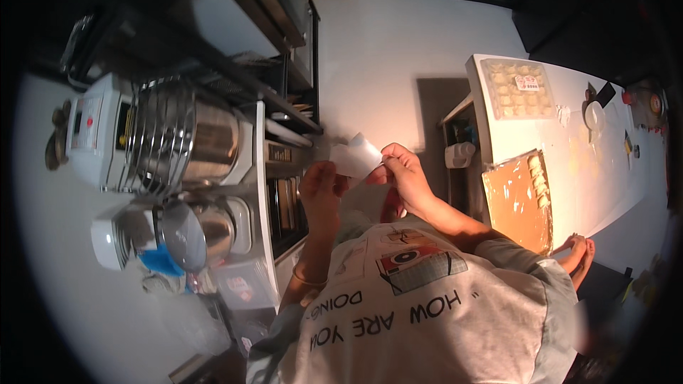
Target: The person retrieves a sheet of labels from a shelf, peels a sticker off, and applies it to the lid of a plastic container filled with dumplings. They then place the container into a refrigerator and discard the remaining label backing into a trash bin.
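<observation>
A small white sheet [356, 157], paper or label backing, is stretched between my two hands in front of my chest. My left hand [320, 184] pinches its left side, with the fingers curled in shadow. At its right edge my right hand [403, 173] grips it between thumb and fingers. The sheet's upper edge is uneven and looks folded or torn. Whether it bears anything on the far side is hidden.
To my right, a white table [581, 181] carries a clear box of dumplings [517, 90] and a plastic-wrapped tray [515, 202] with several dumplings. Another person's hands [579, 253] are at its near edge. At left stand a stand mixer [208, 136] and a counter with plastic boxes [245, 282].
</observation>
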### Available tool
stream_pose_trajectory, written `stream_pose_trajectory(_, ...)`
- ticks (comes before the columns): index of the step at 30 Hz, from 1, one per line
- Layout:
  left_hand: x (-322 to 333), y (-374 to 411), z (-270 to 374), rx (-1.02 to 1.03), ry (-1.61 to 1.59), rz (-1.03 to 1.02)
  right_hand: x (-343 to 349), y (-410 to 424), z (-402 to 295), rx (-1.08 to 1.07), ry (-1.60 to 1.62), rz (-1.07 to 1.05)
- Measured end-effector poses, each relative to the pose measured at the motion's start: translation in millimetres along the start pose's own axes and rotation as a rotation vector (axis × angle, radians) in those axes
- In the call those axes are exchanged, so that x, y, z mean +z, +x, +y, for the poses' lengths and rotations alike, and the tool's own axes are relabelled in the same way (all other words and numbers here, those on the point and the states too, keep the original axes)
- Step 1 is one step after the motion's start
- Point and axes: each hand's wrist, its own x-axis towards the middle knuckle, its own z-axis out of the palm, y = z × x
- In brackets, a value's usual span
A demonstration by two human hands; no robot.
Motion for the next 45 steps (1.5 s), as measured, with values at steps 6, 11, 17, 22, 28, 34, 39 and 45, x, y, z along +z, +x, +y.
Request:
stream_pose_trajectory(6,48.9,97.5,-0.5,-0.068,-0.044,0.076,-39.8,68.7,-63.1,0.030,0.228,0.223)
stream_pose_trajectory(11,89.6,203.1,4.1,-0.140,-0.085,0.034,-83.8,134.1,-108.7,-0.102,0.237,0.365)
stream_pose_trajectory(17,145.4,359.0,-1.8,-0.154,-0.021,-0.096,-141.4,210.3,-160.8,-0.224,0.227,0.514)
stream_pose_trajectory(22,254.3,414.6,-0.1,-0.400,-0.024,-0.305,-131.5,251.9,-181.9,-0.171,0.115,0.452)
stream_pose_trajectory(28,330.8,416.6,-44.9,-0.409,0.173,-0.773,-118.3,282.7,-200.2,-0.351,-0.192,0.533)
stream_pose_trajectory(34,373.5,434.0,-62.8,-0.197,0.165,-0.800,-183.8,258.6,-214.0,-0.416,-0.506,0.962)
stream_pose_trajectory(39,403.0,470.8,-38.2,-0.037,0.299,-0.770,-418.8,63.0,-121.7,-0.279,-0.651,2.020)
stream_pose_trajectory(45,438.0,486.7,-56.1,0.002,0.381,-0.618,-408.5,45.7,-123.1,0.041,0.440,1.524)
